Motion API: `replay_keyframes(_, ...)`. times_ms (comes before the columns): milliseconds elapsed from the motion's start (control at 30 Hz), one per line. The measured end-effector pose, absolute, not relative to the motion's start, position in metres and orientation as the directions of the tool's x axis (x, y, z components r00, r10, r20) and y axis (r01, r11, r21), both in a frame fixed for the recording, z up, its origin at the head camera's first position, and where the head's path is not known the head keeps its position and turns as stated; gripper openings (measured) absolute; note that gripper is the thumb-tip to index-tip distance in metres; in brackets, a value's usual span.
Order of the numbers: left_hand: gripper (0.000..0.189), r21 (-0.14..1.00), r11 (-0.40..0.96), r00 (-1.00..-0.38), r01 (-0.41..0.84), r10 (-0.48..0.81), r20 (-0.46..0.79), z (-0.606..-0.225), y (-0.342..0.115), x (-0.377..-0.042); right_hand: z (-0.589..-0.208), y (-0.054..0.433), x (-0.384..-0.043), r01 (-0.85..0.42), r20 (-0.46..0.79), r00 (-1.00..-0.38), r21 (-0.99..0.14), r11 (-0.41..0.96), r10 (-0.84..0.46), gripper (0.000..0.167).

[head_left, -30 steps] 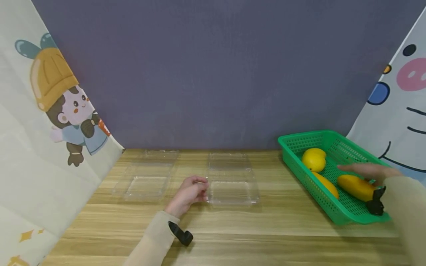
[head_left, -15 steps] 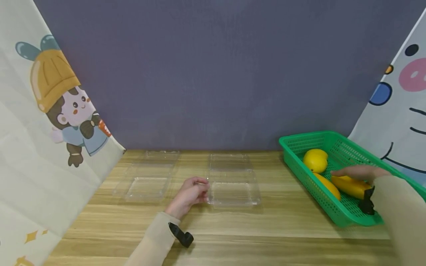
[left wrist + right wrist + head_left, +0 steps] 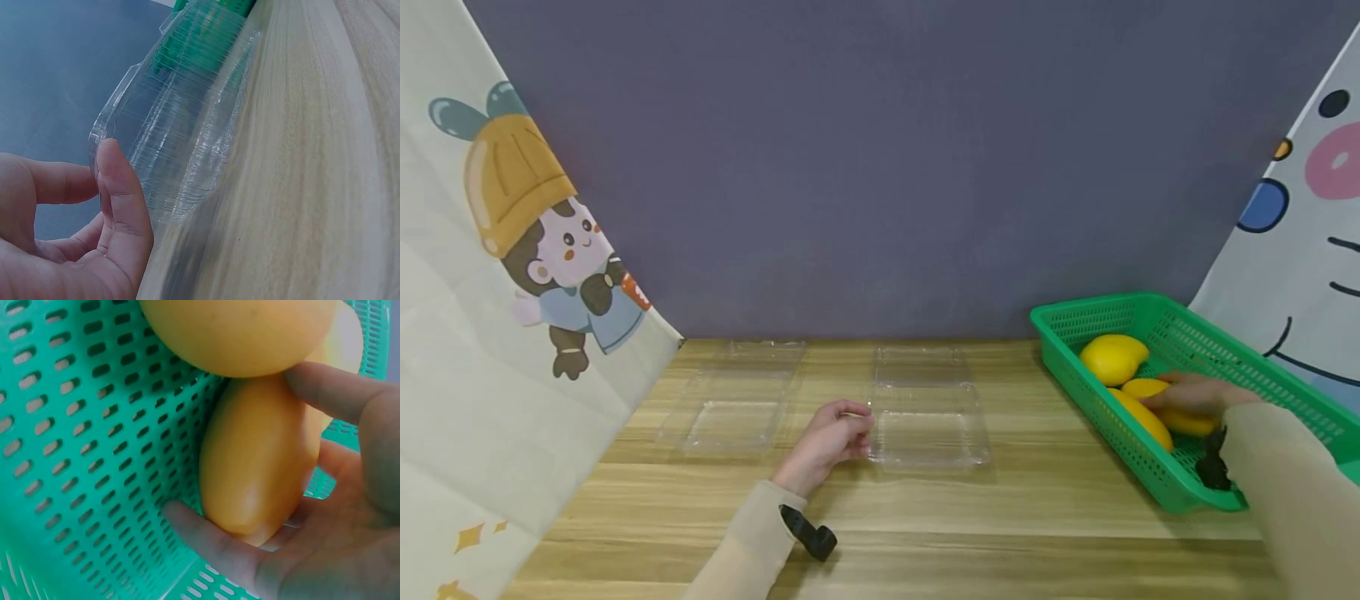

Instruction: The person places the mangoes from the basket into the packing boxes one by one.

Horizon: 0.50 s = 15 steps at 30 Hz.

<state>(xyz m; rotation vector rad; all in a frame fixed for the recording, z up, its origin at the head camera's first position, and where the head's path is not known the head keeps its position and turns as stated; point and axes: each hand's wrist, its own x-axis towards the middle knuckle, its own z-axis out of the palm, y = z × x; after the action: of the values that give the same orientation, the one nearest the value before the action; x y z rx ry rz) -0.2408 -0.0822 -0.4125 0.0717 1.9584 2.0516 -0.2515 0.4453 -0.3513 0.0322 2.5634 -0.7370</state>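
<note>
My left hand pinches the left rim of a clear plastic clamshell box, its lid raised at the back. In the left wrist view, thumb and fingers meet at the rim of that box. Over on the right, my right hand reaches into a green basket and grips a yellow mango, thumb on one end and fingers round the other. A second mango lies along the basket's left wall, right beside the held one. Behind them sits another mango.
Another open clear clamshell box lies on the wooden table left of my left hand. A dark grey panel rises behind the table. Printed cloths hang at both sides. The basket's raised walls surround the fruit.
My right hand has moved left within the basket, bringing the mango up against the others. The rear mango has turned slightly. My left hand keeps its place at the box rim.
</note>
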Motion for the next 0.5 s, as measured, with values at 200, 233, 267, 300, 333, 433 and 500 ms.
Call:
replay_keyframes(200, 0.037, 0.983, -0.024, -0.947, -0.181, 0.274, -0.167, -0.4136, -0.0859, -0.2406, -0.3514, 0.4425, -0.2503, 0.216, -0.431, -0.900, -0.561, 0.799, -0.059, 0.096)
replay_keyframes(233, 0.037, 0.983, -0.025, -0.947, -0.180, 0.274, -0.166, -0.4135, -0.0863, -0.2405, -0.3510, 0.4418, -0.2495, 0.229, -0.426, -0.903, -0.573, 0.787, -0.048, 0.096)
replay_keyframes(267, 0.037, 0.983, -0.027, -0.947, -0.180, 0.273, -0.166, -0.4132, -0.0866, -0.2403, -0.3507, 0.4410, -0.2488, 0.239, -0.420, -0.907, -0.581, 0.778, -0.035, 0.097)
replay_keyframes(300, 0.037, 0.983, -0.027, -0.948, -0.180, 0.272, -0.166, -0.4129, -0.0868, -0.2401, -0.3504, 0.4403, -0.2482, 0.251, -0.416, -0.909, -0.590, 0.768, -0.022, 0.099)
replay_keyframes(333, 0.037, 0.984, -0.028, -0.948, -0.178, 0.271, -0.164, -0.4125, -0.0870, -0.2399, -0.3504, 0.4398, -0.2477, 0.261, -0.411, -0.912, -0.595, 0.760, -0.009, 0.100)
replay_keyframes(433, 0.038, 0.984, -0.030, -0.949, -0.177, 0.269, -0.163, -0.4117, -0.0874, -0.2394, -0.3504, 0.4394, -0.2467, 0.271, -0.401, -0.916, -0.601, 0.752, 0.010, 0.100)
replay_keyframes(500, 0.038, 0.984, -0.029, -0.949, -0.177, 0.270, -0.163, -0.4118, -0.0879, -0.2392, -0.3512, 0.4401, -0.2464, 0.272, -0.397, -0.918, -0.600, 0.753, 0.015, 0.098)
